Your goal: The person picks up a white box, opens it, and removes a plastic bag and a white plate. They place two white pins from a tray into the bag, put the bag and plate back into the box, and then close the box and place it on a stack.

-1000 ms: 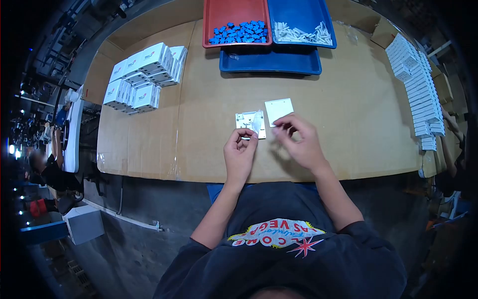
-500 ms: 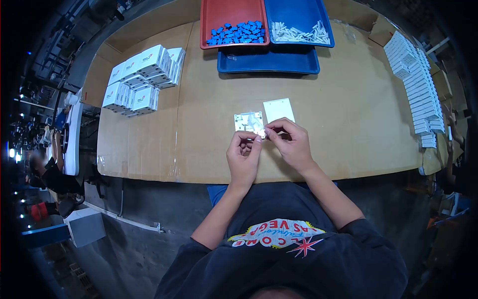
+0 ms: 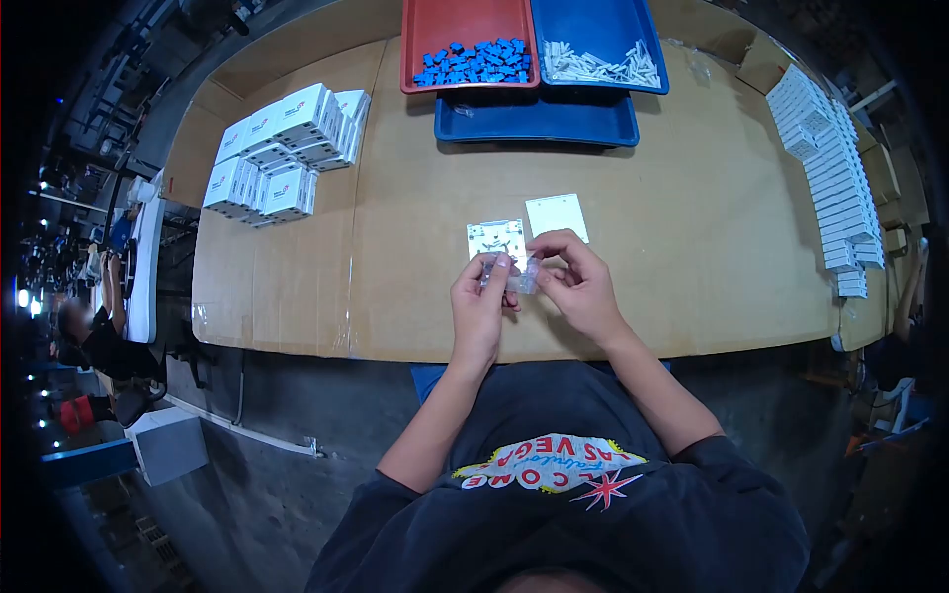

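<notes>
A small clear plastic bag (image 3: 520, 275) is held between my two hands near the front of the cardboard-covered table. The fingers of my left hand (image 3: 478, 308) are closed on its left part. My right hand (image 3: 583, 295) pinches its right edge. Just beyond my fingers lies a white open housing (image 3: 494, 237) with small dark parts in it; its near edge is partly hidden by the bag and my left hand. A flat white cover plate (image 3: 557, 216) rests to the right of the housing, past my right hand.
At the back are a red tray (image 3: 406, 59) of blue parts, a blue tray (image 3: 664, 74) of white sticks and a lower blue tray (image 3: 539, 127). White boxes (image 3: 287, 193) stand at left, stacked white pieces (image 3: 825, 188) at right. A person (image 3: 114, 341) is at far left.
The clear bag has come into fuller view, drawn toward me off the housing and spread between my hands. My left fingers have shifted up onto it.
</notes>
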### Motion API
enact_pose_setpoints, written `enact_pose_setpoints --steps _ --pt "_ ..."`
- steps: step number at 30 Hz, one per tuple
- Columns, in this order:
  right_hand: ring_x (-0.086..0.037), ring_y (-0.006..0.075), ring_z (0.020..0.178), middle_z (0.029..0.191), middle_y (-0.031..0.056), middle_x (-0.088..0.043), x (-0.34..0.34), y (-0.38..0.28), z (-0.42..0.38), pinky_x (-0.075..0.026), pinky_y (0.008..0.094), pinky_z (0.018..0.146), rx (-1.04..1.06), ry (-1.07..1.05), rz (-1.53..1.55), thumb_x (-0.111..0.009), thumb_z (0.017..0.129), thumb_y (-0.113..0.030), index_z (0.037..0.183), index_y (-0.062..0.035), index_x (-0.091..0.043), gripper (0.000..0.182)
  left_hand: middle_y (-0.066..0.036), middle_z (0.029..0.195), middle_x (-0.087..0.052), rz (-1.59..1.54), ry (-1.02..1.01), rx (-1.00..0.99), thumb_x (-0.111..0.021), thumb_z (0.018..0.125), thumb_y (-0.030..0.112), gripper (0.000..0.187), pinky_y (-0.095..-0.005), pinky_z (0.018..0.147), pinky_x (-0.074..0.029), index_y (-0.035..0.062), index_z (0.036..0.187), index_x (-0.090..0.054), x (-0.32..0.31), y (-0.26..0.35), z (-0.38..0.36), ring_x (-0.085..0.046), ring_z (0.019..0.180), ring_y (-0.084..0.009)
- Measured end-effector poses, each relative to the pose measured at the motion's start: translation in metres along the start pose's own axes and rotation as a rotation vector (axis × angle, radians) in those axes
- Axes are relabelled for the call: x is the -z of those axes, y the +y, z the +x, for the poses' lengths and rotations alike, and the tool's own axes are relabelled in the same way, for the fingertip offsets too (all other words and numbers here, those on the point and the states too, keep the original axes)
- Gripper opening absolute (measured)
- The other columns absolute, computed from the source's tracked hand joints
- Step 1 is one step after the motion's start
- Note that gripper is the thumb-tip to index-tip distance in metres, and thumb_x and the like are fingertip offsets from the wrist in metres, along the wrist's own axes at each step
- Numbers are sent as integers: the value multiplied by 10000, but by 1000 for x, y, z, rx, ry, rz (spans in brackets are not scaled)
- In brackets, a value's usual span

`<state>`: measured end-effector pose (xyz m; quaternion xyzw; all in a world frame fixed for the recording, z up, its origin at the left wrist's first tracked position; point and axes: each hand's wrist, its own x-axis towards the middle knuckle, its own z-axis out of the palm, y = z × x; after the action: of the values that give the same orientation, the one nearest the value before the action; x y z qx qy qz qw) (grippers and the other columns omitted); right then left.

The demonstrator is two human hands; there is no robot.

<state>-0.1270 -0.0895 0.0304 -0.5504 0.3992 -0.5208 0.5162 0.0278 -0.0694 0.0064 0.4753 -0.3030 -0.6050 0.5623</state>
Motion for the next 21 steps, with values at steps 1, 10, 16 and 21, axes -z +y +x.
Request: enact_pose_setpoints --steps 1,10,16,21 --pt "-666 131 932 1071 70 -658 -3 -2 0 -583 252 801 -131 63 147 -646 958 32 1079 24 -684 128 -15 857 -670 -17 2 -9 -636 1058 257 247 -205 560 -468 15 1064 -686 -1 0 -1 -551 631 -43" --pt "-658 96 715 861 49 -685 22 15 4 -552 256 673 -347 -185 85 -606 1017 -14 1112 63 -680 143 15 834 -669 94 9 -83 -692 1029 236 254 -189 569 -400 -10 1070 -740 9 -7 3 -509 647 -22" --pt "-650 97 696 891 61 -700 20 16 2 -549 262 642 -383 -152 132 -598 1026 -21 1148 38 -701 171 37 815 -644 88 46 -111 -678 1033 193 221 -177 560 -387 -2 1133 -709 9 -9 4 -499 639 -10" --pt "-628 90 659 859 60 -693 27 12 3 -536 256 607 -372 -126 86 -592 1042 -61 1176 27 -706 197 58 769 -556 130 2 -125 -664 1035 151 232 -175 553 -397 26 1229 -642 8 -5 4 -502 642 -4"
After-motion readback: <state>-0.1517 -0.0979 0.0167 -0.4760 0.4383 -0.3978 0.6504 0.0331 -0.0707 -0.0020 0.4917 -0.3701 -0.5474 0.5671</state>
